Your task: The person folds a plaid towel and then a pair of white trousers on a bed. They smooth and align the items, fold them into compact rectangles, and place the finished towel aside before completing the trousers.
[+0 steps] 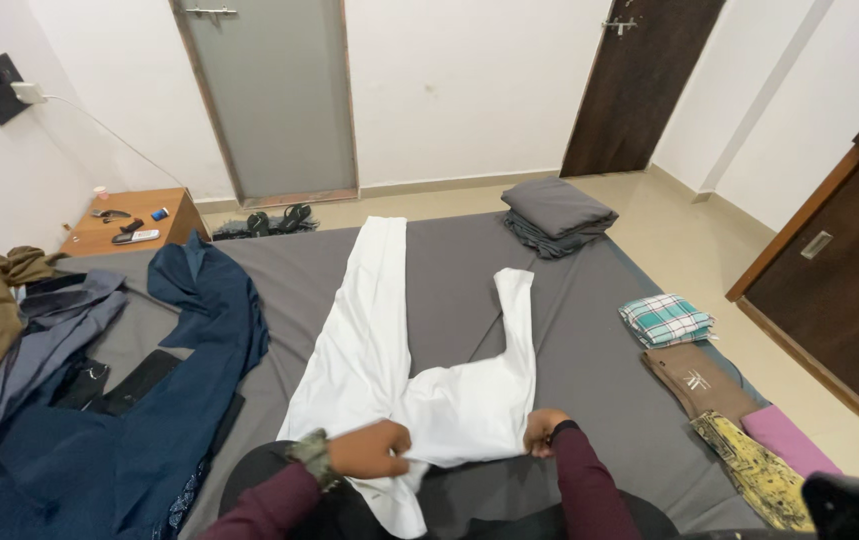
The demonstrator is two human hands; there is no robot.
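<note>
Here, both hands are gripping the white garment's near edge.
Left hand (369, 449) fingers and right hand (543, 431) fingers are pinching the white garment (389, 350), which is lying spread across the grey bed (569, 350), blue clothing (179, 380) lying beside it.

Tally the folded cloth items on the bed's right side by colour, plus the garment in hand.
White garment, gripped by left hand and right hand: 1
Grey folded stack: 1
Green checked: 1
Brown: 1
Pink: 1
Yellow patterned: 1
Total: 6
</note>
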